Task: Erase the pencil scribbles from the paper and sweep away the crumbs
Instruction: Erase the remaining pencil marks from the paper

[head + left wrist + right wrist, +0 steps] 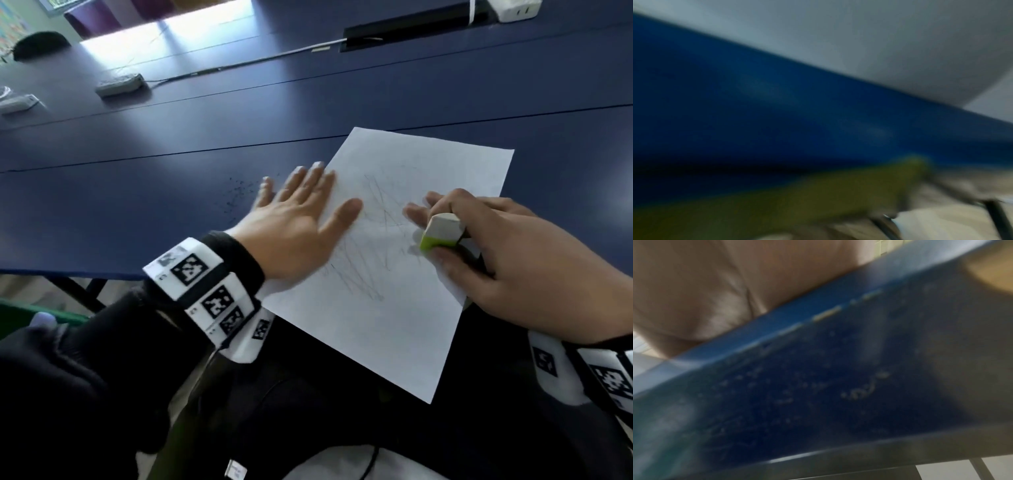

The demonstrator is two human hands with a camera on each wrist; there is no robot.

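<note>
A white sheet of paper (404, 274) lies on the blue table (137, 192), its near part hanging over the front edge. Faint pencil scribbles (380, 219) cross its middle. My left hand (301, 212) lies flat with straight fingers on the sheet's left edge, pressing it down. My right hand (479, 246) grips a white eraser with a green sleeve (440, 231), its tip on the paper at the right of the scribbles. Dark crumbs (239, 192) speckle the table left of the paper. Both wrist views are blurred.
A grey power strip (118, 84) with its cable lies at the far left. A black cable slot (411, 29) and a white adapter (513, 10) sit at the back right. My dark lap is under the table's front edge.
</note>
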